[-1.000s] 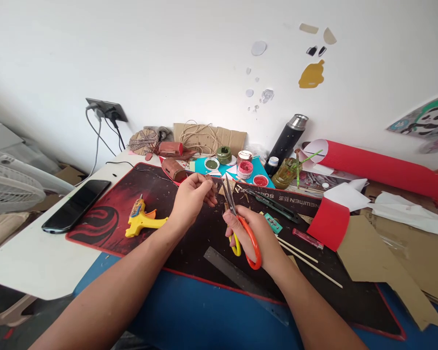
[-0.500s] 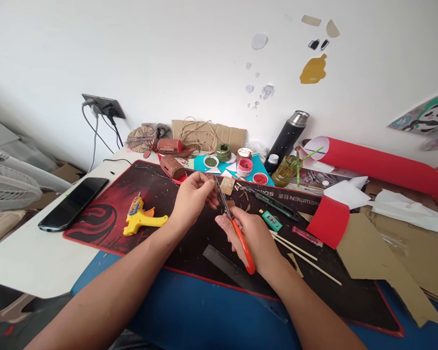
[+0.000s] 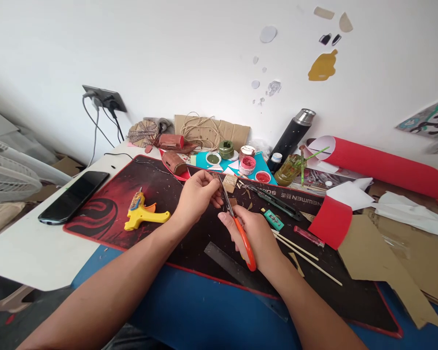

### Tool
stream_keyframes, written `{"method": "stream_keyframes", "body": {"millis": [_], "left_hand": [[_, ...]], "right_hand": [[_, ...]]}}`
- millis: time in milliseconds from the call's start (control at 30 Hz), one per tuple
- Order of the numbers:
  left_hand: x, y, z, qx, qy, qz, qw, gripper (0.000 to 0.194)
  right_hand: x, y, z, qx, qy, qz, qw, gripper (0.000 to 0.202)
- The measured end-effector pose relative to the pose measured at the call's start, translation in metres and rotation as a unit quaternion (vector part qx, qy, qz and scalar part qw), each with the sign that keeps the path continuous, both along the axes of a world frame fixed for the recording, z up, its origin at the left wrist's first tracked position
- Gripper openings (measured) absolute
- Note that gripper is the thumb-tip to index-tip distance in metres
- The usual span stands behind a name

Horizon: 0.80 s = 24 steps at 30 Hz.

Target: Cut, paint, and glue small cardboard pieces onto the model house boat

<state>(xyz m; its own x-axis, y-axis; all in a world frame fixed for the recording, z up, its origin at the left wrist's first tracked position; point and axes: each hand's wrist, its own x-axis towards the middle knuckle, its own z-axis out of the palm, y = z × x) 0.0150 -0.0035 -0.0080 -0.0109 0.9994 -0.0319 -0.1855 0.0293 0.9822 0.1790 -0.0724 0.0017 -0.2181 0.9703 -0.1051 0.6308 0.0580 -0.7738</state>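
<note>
My right hand (image 3: 253, 231) is wrapped round the orange handles of a pair of scissors (image 3: 245, 241), whose metal blades point up and left. The blade tips reach the fingertips of my left hand (image 3: 200, 195). Those fingers are pinched together at the blades, and a small brownish bit shows there, too small to make out. Beneath both hands lies a dark mouse mat (image 3: 190, 243) with a red edge. Small cardboard scraps (image 3: 229, 183) sit just beyond the blades. A clear ruler (image 3: 228, 261) lies below the scissors.
Left of my hands are a yellow glue gun (image 3: 146, 214) and a phone (image 3: 75, 197). Paint pots (image 3: 247, 165), a black flask (image 3: 294, 133) and a brown model piece (image 3: 174, 163) stand behind. A utility knife (image 3: 277, 201), wooden sticks (image 3: 308, 258) and cardboard (image 3: 365, 248) lie right.
The view has shifted slightly. Both hands stay together at the scissors, and the blades look a little more closed together near my left fingertips.
</note>
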Motion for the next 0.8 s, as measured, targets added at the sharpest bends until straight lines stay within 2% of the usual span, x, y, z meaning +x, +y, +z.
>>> {"method": "stream_keyframes", "body": {"millis": [567, 800], "left_hand": [[0.0015, 0.0035, -0.0051, -0.012, -0.014, -0.005, 1.000, 0.021], [0.0005, 0.0019, -0.0033, -0.006, -0.036, -0.011, 0.999, 0.026]], "right_hand": [[0.0017, 0.0021, -0.0044, -0.005, 0.010, -0.002, 1.000, 0.049], [-0.0013, -0.0001, -0.0076, -0.055, 0.100, -0.028, 0.993, 0.054]]}}
